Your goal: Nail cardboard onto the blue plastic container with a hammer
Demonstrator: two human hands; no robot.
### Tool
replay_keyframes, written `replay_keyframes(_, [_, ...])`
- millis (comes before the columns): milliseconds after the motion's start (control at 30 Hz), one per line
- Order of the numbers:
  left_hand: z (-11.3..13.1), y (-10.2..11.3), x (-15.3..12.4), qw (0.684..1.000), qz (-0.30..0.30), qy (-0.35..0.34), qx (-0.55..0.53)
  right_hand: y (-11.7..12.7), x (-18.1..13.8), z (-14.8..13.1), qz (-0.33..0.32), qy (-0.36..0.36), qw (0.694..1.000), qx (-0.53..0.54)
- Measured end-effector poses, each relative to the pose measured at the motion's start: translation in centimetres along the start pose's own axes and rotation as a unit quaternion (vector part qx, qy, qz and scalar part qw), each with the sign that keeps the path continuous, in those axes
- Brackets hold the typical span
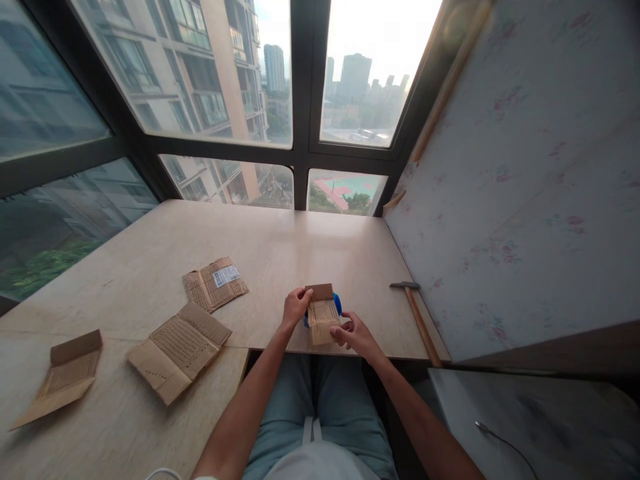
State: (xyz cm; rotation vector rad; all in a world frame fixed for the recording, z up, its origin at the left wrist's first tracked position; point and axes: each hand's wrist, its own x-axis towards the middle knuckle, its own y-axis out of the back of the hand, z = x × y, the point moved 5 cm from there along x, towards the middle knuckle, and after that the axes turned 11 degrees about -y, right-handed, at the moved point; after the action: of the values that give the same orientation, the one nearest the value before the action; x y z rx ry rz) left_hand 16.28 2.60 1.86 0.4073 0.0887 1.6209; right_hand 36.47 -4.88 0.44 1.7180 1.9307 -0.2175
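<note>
A small folded piece of brown cardboard (324, 312) is between my two hands, near the front edge of the counter. My left hand (297, 304) pinches its upper left corner between thumb and fingers. At the lower right corner, my right hand (354, 333) has its thumb and fingers closed on the same cardboard. Behind the cardboard is a blue round object (337, 304), mostly hidden; it looks like a roll of tape, but I cannot be sure.
Flattened cardboard pieces lie to the left: one with a white label (203, 283), a larger creased one (180, 350) and a folded one (73, 373). A hammer (420, 320) rests along the wall at right. A cable (500, 437) lies on the lower right surface.
</note>
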Motion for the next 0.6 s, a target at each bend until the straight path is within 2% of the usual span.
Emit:
replay_keyframes(133, [-0.1,0.5,-0.2,1.0,0.003,0.008,0.008,-0.1,0.1,0.4,-0.006,-0.012,0.995,0.094])
replay_keyframes(233, [-0.3,1.2,-0.6,0.999,0.018,0.021,0.023,0.0,0.0,0.1,0.0,-0.002,0.992,0.126])
replay_keyframes(433, [-0.2,2.6,-2.5,0.994,0.059,0.073,0.056,0.5,0.1,-1.4,0.063,0.013,0.98,0.188])
replay_keyframes(600, [1.9,3.4,-2.1,0.996,0.068,0.005,0.059,-0.5,-1.7,-2.3,0.069,0.011,0.969,0.236])
